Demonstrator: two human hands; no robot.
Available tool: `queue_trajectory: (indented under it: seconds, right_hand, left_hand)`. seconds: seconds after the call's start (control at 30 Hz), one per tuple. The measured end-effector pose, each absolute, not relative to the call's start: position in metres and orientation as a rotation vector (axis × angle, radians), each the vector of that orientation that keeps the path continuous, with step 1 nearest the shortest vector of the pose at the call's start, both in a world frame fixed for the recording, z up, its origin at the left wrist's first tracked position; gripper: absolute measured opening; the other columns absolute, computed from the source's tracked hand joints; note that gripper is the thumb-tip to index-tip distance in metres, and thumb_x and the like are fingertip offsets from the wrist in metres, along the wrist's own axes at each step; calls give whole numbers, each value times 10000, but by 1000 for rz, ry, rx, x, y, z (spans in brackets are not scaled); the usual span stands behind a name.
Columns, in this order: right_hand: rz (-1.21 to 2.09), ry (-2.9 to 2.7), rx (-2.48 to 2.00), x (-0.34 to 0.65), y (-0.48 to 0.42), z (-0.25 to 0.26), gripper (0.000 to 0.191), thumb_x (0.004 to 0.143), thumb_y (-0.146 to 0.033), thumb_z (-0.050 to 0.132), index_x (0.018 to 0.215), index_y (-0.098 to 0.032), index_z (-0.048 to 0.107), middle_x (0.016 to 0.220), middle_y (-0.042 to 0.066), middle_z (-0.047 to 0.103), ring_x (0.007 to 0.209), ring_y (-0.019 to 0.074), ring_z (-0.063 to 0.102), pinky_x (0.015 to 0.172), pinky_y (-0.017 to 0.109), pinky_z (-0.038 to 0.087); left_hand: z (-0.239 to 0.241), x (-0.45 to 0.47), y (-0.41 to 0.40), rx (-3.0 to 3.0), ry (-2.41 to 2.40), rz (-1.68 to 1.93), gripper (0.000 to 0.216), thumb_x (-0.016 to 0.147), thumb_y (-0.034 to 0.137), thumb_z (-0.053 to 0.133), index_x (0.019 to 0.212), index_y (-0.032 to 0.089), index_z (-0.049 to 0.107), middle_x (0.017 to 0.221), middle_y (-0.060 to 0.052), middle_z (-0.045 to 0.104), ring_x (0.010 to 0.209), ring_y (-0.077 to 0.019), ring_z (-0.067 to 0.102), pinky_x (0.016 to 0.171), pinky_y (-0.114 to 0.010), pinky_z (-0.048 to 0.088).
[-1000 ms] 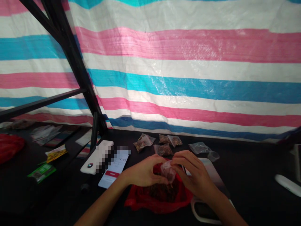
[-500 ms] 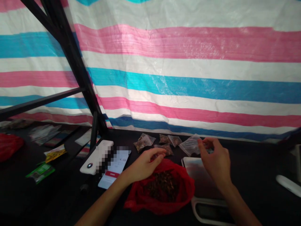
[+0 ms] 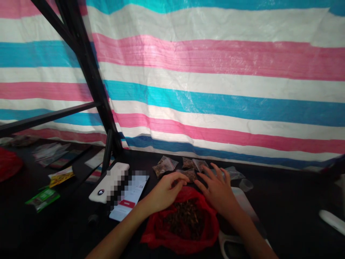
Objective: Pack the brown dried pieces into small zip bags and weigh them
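Note:
My left hand (image 3: 169, 190) hovers over the far left rim of a red plastic bag (image 3: 151, 233). Its fingers are curled toward the thumb; whatever lies between the tips is too small to make out. Dark brown dried bits (image 3: 185, 217) fill the opened bag. Fingers spread and holding nothing, my right hand (image 3: 219, 190) is above the bag's right rim, beside a small filled zip bag (image 3: 192, 176). Under my right forearm lies a white digital scale (image 3: 244, 201), partly covered. Clear empty zip bags (image 3: 234, 173) are behind the right hand.
More filled zip bags (image 3: 165, 165) lie at the back of the black table. Left of the red bag are a lit phone (image 3: 132, 198) and a white device (image 3: 111, 181). A green packet (image 3: 43, 198) and a yellow packet (image 3: 61, 176) sit farther left. A small clear cup (image 3: 245, 185) stands behind the scale.
My right hand has moved left from the clear zip bags to the red bag, its fingers spreading. A small clear cup now shows by the scale. My left hand stays nearly still.

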State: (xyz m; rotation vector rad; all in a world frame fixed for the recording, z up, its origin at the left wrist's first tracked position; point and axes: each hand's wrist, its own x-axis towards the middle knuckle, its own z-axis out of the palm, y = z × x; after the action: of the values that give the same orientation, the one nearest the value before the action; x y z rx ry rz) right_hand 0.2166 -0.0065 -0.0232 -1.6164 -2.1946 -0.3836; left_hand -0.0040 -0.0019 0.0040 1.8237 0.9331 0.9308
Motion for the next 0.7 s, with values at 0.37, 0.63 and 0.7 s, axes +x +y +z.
queue_trajectory:
  seconds: [0.37,0.63,0.7]
  right_hand:
    - [-129,-2275,-1337,211,-27,4,425,1015,-345,509,1427,-249,554,1457,45,597,1383,322,422,1101,539,327]
    - [25,-2406,-1133,198,-43,19,459,968,-275,598,1425,-271,561,1399,59,647,1340,288,500,1093,503,386]
    - [72,-2385,-1110,197,-44,21,402,962,-283,614,1363,-274,611,1364,59,671,1321,289,521,1090,501,391]
  left_hand:
    - [-8,-1,10,1459,906,1066,385,878,522,638,1004,162,693,905,-49,708,762,-158,636,711,-273,507]
    - [-6,-4,13,1212,874,1009,507,722,643,755,792,149,667,758,-23,684,689,-137,619,709,-269,504]
    - [-5,-5,13,1245,863,997,493,747,631,742,792,147,660,749,-16,679,674,-130,608,706,-267,493]
